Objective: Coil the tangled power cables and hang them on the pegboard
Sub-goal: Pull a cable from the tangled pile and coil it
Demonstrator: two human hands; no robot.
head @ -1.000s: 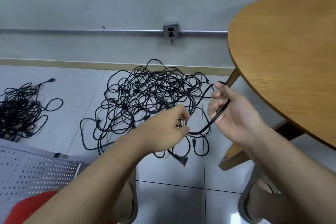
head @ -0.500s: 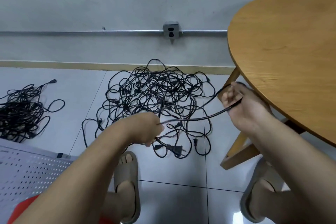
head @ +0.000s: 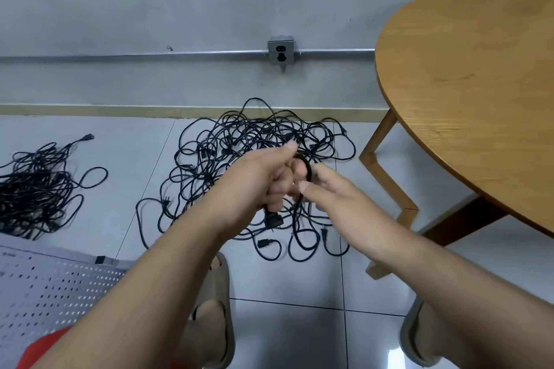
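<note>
Tiled floor, two cable tangles

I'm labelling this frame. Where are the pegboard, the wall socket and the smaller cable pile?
Pegboard [head: 51, 287], head view, on its perforated white face.
Wall socket [head: 281, 54], head view, on its grey metal front.
Smaller cable pile [head: 34, 190], head view, on the tangle's dense middle.

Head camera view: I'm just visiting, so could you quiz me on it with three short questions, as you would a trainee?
1. True or false: something is plugged into the wall socket.
2. Where does the smaller cable heap lie from the big tangle? A left, B right, C on top of it.
3. Fill in: under the left hand, which grips a cable, hangs a ___.
Key: 1 false; 2 A; 3 plug.
</note>
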